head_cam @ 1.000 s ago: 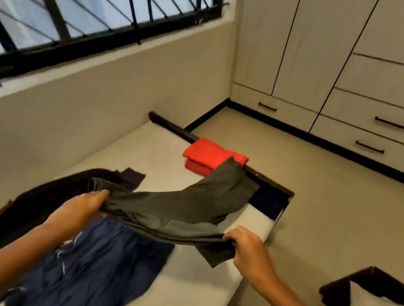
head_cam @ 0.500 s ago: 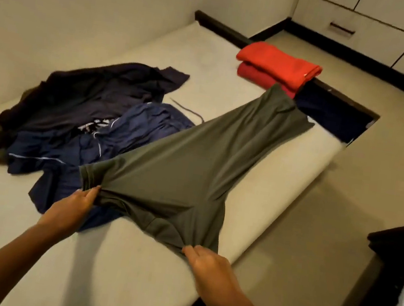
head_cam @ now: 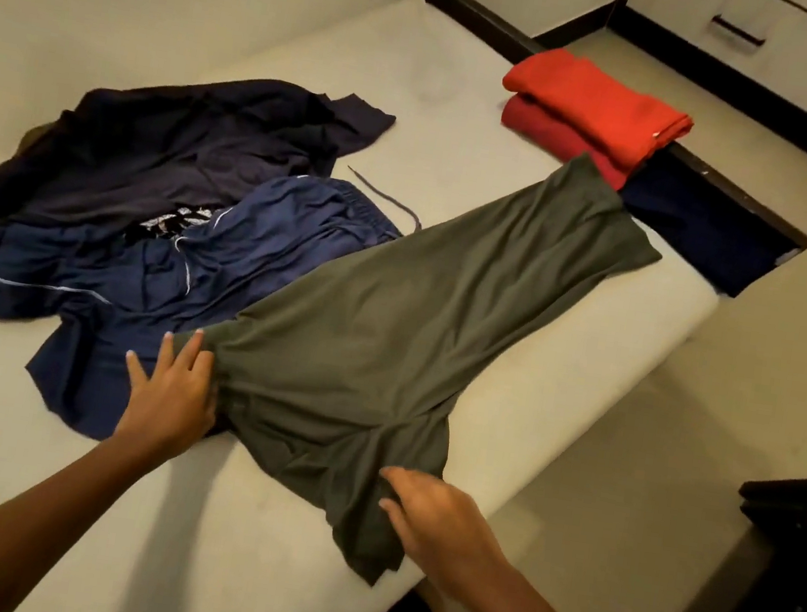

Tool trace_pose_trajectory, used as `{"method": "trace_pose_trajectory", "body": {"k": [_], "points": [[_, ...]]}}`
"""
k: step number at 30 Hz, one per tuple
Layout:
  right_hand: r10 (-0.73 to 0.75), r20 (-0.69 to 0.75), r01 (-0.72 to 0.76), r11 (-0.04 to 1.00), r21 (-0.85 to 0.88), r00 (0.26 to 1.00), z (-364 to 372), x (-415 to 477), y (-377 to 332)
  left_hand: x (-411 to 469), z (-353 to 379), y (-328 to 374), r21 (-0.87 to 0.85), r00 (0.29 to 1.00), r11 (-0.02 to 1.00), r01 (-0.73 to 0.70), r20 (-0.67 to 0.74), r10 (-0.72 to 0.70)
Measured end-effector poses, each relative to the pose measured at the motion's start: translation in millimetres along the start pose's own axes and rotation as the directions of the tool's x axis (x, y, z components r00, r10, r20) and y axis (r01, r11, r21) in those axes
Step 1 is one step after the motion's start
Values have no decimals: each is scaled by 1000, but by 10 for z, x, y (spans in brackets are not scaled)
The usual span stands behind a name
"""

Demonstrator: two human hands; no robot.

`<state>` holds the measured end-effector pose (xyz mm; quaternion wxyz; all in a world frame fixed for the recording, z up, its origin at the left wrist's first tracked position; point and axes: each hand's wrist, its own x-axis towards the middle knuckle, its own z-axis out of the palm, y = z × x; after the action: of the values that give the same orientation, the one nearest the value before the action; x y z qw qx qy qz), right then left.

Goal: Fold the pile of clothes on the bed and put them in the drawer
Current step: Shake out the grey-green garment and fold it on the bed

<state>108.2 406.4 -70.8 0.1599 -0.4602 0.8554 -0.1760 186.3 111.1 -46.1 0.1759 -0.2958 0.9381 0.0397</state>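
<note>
Olive shirt (head_cam: 413, 333) lies diagonally on the bed (head_cam: 254, 544), far end touching the red stack (head_cam: 596, 99). Our arms reach forward: left hand (head_cam: 168, 397) flat, fingers splayed, pressing its edge; right hand (head_cam: 443, 524) relaxed on its hem.

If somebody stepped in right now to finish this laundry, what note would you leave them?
Left hand presses flat on the edge of the green garment, spread on the bed. Right hand rests on its near hem; grip unclear.
Done: red clothes folded at the far end.
To do: fold the green one and the dark blue pile, then put all in the drawer.
</note>
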Motion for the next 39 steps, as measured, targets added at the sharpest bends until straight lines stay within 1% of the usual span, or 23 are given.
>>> {"method": "trace_pose_trajectory", "body": {"k": [2,4,6,8,9,13,16,18,21,25,27,29,32,35,37,39], "points": [[61,1,-61,998,25,998,-296,175,248,220,-155,253,1,997,998,-70,-35,70],[142,21,-143,988,60,990,-614,389,522,459,-321,560,-5,993,994,-106,-53,106],[224,26,-225,973,48,974,-889,572,843,701,-471,890,-20,984,987,-160,-86,158],[295,2,-295,955,25,955,-1138,716,1098,880,-609,1197,-30,973,977,-209,-106,205],[327,-9,-327,945,4,945,-1268,825,1274,1021,-699,1367,-16,971,974,-225,-93,222],[368,-15,-367,924,-107,930,-1701,1186,1867,1516,-918,1925,-1,962,964,-267,-68,266],[349,-40,-351,923,-156,936,-1965,1500,2296,1941,-985,2297,-16,958,960,-278,-78,276],[322,-50,-325,925,-197,946,-2077,1685,2502,2134,-1010,2467,-39,964,966,-257,-82,253],[226,-24,-223,930,-291,974,-2166,2008,2879,2431,-998,2729,-139,979,972,-189,-107,175],[103,-3,-98,937,-334,995,-2238,2426,3181,2700,-955,2962,-260,993,959,-113,-57,101],[62,19,-51,933,-357,998,-2232,2641,3313,2799,-870,3061,-286,999,957,-52,2,54],[44,30,-31,940,-339,999,-2221,2831,3406,2837,-770,3121,-292,1000,956,6,4,-5],[26,70,-3,952,-307,997,-2163,3062,3521,2850,-638,3188,-331,995,942,61,-60,-86],[28,169,41,920,-390,985,-2132,3196,3602,2827,-600,3226,-427,980,901,77,-136,-148],[42,158,29,905,-425,987,-2187,3244,3629,2828,-646,3260,-496,962,862,104,-171,-215],[43,98,5,900,-437,994,-2244,3318,3632,2850,-706,3292,-542,941,829,140,-187,-281]]}}
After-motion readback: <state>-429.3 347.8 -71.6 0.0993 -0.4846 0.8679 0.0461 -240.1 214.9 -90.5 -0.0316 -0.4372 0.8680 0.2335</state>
